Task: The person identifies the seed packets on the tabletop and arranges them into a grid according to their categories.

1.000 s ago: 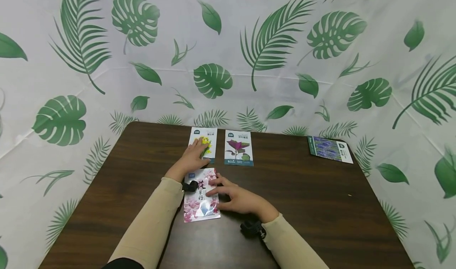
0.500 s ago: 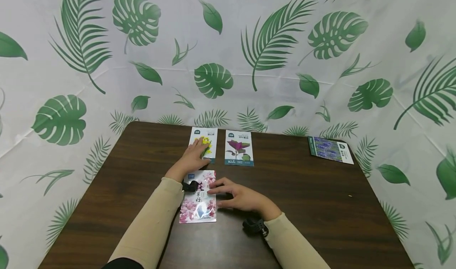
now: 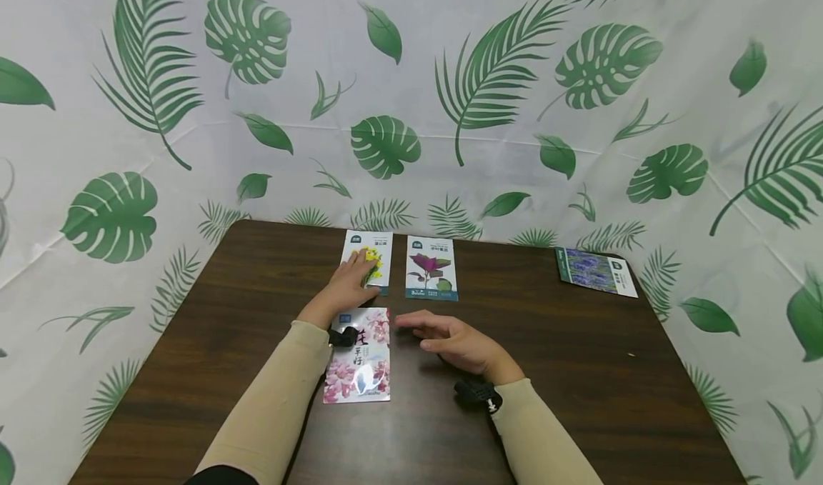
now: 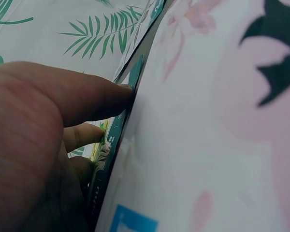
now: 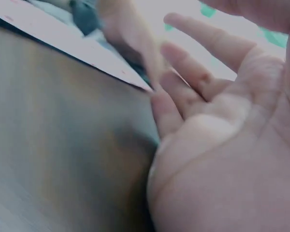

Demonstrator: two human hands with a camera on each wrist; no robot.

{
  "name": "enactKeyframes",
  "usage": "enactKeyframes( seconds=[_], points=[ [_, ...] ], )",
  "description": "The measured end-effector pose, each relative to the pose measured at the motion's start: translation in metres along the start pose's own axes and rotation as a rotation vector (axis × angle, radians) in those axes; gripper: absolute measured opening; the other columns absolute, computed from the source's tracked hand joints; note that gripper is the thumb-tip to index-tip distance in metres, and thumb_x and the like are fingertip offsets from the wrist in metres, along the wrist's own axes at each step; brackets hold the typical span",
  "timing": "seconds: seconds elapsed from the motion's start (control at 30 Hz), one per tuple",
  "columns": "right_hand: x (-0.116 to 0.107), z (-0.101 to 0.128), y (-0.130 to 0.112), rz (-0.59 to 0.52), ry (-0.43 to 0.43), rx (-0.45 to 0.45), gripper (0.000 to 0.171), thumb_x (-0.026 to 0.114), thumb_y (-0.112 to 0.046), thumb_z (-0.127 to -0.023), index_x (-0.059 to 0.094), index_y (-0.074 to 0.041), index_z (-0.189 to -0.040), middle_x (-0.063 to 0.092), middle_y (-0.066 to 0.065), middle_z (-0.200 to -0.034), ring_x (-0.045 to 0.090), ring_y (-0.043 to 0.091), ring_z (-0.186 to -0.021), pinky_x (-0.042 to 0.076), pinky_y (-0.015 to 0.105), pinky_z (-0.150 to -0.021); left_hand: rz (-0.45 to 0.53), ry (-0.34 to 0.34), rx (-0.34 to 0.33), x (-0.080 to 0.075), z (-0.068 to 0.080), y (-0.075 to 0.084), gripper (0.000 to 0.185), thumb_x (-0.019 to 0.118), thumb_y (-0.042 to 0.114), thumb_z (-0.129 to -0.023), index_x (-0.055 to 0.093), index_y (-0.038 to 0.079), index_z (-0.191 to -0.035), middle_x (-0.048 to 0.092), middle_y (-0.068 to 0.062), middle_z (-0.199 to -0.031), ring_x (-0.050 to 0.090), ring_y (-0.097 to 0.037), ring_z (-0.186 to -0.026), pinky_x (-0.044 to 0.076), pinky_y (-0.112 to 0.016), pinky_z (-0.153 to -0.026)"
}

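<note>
The right hand (image 3: 453,341) has lifted off the pink flower packet (image 3: 358,356) since a second ago: then its fingers lay on the packet's right side, now it hovers just to the right of it with fingers spread and relaxed, holding nothing, and its wrist has drawn back to the right. The packet, slightly askew a second ago, now lies straight on the dark wooden counter (image 3: 566,371), directly in front of the yellow flower packet (image 3: 368,259). The left hand (image 3: 343,288) has not moved; it rests flat with straight fingers on the yellow flower packet, the wrist over the pink one's top edge. The purple leaf packet (image 3: 431,268) beside the yellow one and the blue packet (image 3: 596,271) at the far right corner lie as before.
</note>
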State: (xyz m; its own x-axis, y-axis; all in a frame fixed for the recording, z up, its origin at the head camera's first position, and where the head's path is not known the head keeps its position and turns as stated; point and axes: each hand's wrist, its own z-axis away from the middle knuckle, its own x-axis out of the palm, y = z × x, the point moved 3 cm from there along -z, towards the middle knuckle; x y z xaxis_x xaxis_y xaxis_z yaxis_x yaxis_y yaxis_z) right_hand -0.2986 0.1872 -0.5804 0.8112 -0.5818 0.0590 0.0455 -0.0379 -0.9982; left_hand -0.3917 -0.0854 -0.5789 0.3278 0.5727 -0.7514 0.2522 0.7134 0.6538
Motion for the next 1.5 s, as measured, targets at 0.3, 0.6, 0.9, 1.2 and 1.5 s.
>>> enactKeyframes(
  seconds=[0.3,0.6,0.9,1.2,1.5],
  points=[
    [-0.048,0.033,-0.004,-0.120,0.049,-0.116,0.058,0.046,0.007,-0.112,0.030,0.008,-0.167,0.030,0.020,-0.179,0.027,0.019,-0.169,0.025,0.028,-0.136,-0.001,-0.006,-0.011,0.000,-0.001,-0.002,0.078,0.064,0.034,-0.110,0.027,0.011,-0.175,-0.001,-0.017,-0.185,-0.006,-0.036,-0.173,-0.001,-0.059,-0.139],
    [-0.100,0.075,-0.007,-0.114,0.393,-0.292,0.053,0.037,0.011,-0.113,0.032,0.009,-0.166,0.039,0.017,-0.175,0.035,0.021,-0.165,0.031,0.024,-0.133,0.009,0.003,-0.005,0.003,-0.001,-0.003,0.077,0.065,0.034,-0.110,0.028,0.011,-0.174,0.000,-0.017,-0.185,-0.006,-0.035,-0.173,-0.001,-0.059,-0.139],
    [-0.141,0.120,-0.013,-0.154,0.851,-0.462,0.048,0.044,0.006,-0.114,0.042,0.008,-0.162,0.058,0.010,-0.161,0.046,0.018,-0.155,0.024,0.029,-0.134,0.007,0.008,-0.002,0.001,0.000,-0.001,0.077,0.065,0.033,-0.110,0.030,0.010,-0.174,0.001,-0.018,-0.184,-0.005,-0.037,-0.173,0.000,-0.060,-0.139],
    [-0.164,0.160,-0.020,-0.095,1.392,-0.437,0.056,0.065,-0.010,-0.109,0.047,0.001,-0.161,0.056,0.007,-0.157,0.041,0.021,-0.156,0.030,0.025,-0.130,-0.004,0.013,-0.006,0.000,0.000,-0.002,0.076,0.065,0.032,-0.110,0.030,0.009,-0.173,0.002,-0.019,-0.184,-0.003,-0.038,-0.172,0.001,-0.061,-0.139],
    [-0.175,0.178,-0.016,0.362,1.490,0.111,0.079,0.056,-0.052,-0.112,0.026,-0.018,-0.176,0.014,0.010,-0.185,0.007,0.031,-0.172,0.008,0.052,-0.140,-0.001,0.014,-0.001,-0.002,0.001,0.000,0.076,0.065,0.032,-0.109,0.031,0.009,-0.173,0.003,-0.020,-0.184,-0.003,-0.039,-0.172,0.002,-0.061,-0.139]
  ],
)
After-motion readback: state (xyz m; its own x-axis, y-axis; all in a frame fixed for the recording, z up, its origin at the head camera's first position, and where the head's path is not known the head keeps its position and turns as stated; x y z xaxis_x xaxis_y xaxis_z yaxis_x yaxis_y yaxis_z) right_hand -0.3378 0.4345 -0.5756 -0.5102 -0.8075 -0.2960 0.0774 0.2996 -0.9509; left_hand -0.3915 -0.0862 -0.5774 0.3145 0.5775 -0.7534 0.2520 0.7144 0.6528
